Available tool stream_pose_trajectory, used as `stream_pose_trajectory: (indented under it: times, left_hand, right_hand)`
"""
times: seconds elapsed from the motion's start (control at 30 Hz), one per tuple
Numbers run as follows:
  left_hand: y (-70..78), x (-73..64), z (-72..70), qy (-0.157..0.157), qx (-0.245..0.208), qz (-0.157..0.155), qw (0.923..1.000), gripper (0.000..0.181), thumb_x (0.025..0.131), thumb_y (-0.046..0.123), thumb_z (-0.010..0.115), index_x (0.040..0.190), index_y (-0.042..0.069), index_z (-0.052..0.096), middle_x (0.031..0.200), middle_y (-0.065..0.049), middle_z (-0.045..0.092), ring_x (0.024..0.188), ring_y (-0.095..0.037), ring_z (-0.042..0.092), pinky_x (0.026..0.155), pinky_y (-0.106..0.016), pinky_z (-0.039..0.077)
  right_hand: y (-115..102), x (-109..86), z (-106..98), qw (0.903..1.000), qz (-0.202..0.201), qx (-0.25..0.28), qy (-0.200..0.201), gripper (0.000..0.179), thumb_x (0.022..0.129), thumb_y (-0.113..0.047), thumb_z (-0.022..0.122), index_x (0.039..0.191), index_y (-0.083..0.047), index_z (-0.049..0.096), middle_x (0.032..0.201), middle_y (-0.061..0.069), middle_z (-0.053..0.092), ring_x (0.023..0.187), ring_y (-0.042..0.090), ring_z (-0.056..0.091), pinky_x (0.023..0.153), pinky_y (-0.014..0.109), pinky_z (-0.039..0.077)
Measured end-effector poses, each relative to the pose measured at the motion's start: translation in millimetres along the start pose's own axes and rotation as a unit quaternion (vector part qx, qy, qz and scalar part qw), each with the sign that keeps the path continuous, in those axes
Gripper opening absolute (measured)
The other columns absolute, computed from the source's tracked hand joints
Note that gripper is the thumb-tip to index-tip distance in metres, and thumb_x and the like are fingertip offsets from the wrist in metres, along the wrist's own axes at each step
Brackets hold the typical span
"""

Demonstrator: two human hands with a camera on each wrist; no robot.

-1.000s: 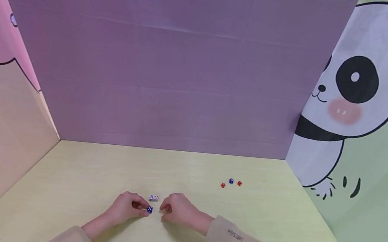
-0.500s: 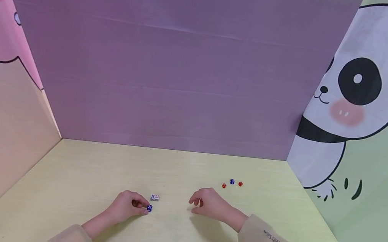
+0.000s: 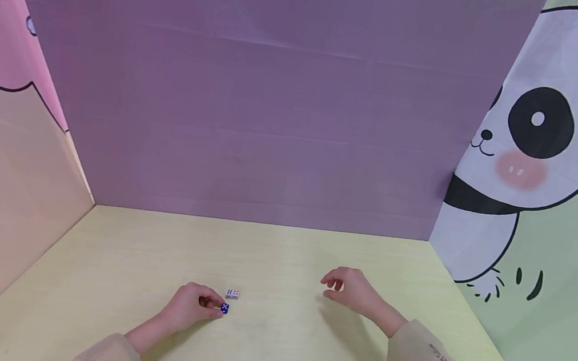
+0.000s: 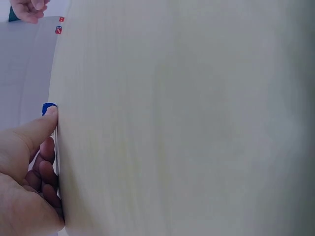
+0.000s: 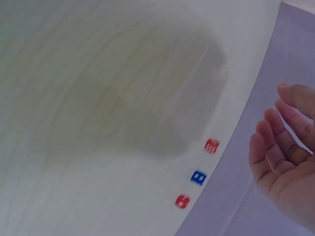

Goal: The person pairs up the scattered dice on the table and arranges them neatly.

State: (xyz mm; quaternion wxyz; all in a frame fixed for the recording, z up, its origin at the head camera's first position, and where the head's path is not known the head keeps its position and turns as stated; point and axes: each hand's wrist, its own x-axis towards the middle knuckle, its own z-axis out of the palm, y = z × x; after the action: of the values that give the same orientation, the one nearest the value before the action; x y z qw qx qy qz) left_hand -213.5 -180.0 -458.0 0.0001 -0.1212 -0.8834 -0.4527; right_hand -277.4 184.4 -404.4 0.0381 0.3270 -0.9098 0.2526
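Note:
My left hand (image 3: pixel 187 309) pinches a blue die (image 3: pixel 224 308) with white dots between thumb and fingertips, low over the table. In the left wrist view a sliver of the same blue die (image 4: pixel 47 107) shows past the thumb. Just behind it, two white dice (image 3: pixel 232 294) sit side by side. Farther right, my right hand (image 3: pixel 354 290) is raised off the table, its fingers loosely bent and holding nothing. In the right wrist view a red die (image 5: pixel 211 146), a blue die (image 5: pixel 198 177) and another red die (image 5: pixel 182 201) lie in a row near that hand. The head view hides them behind it.
A pale wooden table (image 3: pixel 282 260) spreads under both hands. A purple wall (image 3: pixel 274 116) closes off its back edge. A pink-figured panel (image 3: pixel 10 64) stands on the left, and a panda-printed panel (image 3: pixel 532 167) on the right.
My right hand has moved right and away from the left hand, to over the red and blue dice, covering them. The left hand keeps its grip on the blue die, nearly still.

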Motion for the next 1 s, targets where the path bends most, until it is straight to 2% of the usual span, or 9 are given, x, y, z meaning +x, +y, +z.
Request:
stream_pose_trajectory:
  times: [0.17,0.37,0.57,0.77,1.0]
  left_hand:
    - [2.2,0.6,0.7,0.001,0.0,-0.007,1.0,0.014,0.072,0.01,0.081,0.084,0.008,0.073,0.07,0.002,0.055,0.068,-0.013,0.046,0.06,-0.02,0.038]
    - [4.6,0.3,-1.1,0.004,0.007,-0.002,1.0,0.016,0.071,0.008,0.08,0.085,0.008,0.073,0.069,0.002,0.055,0.065,-0.011,0.046,0.059,-0.02,0.038]
    - [3.9,0.8,-1.0,-0.001,0.01,0.001,1.0,0.016,0.071,0.009,0.08,0.086,0.007,0.073,0.07,0.003,0.056,0.065,-0.01,0.046,0.059,-0.02,0.038]
    - [3.6,-0.4,-1.3,0.0,0.007,-0.005,1.0,0.016,0.071,0.009,0.081,0.086,0.008,0.073,0.07,0.002,0.055,0.067,-0.012,0.045,0.06,-0.02,0.038]
    - [1.6,1.4,-0.3,-0.001,0.01,-0.001,0.9999,0.016,0.072,0.01,0.08,0.085,0.009,0.073,0.07,0.002,0.055,0.067,-0.011,0.046,0.06,-0.02,0.038]
  right_hand:
    - [18.9,-0.3,-4.1,0.999,0.011,0.004,0.043,0.015,0.078,-0.003,0.073,0.093,-0.002,0.07,0.087,0.007,0.067,0.074,0.017,0.056,0.067,0.026,0.047]
    - [39.4,4.1,-2.5,0.9959,0.047,-0.015,0.076,0.014,0.079,-0.003,0.072,0.093,-0.003,0.071,0.089,0.007,0.068,0.08,0.023,0.059,0.073,0.034,0.049]
    - [52.2,11.2,0.1,0.9914,0.088,-0.029,0.093,0.017,0.078,0.0,0.071,0.095,-0.002,0.072,0.092,0.008,0.067,0.085,0.028,0.058,0.071,0.033,0.05]
    - [60.0,18.5,1.5,0.9881,0.115,-0.043,0.094,0.016,0.079,0.0,0.07,0.095,-0.001,0.072,0.095,0.01,0.067,0.088,0.029,0.057,0.074,0.037,0.051]
    - [72.3,21.9,1.4,0.9845,0.157,-0.034,0.07,0.015,0.08,-0.003,0.071,0.095,-0.003,0.072,0.095,0.009,0.066,0.091,0.026,0.058,0.08,0.039,0.051]
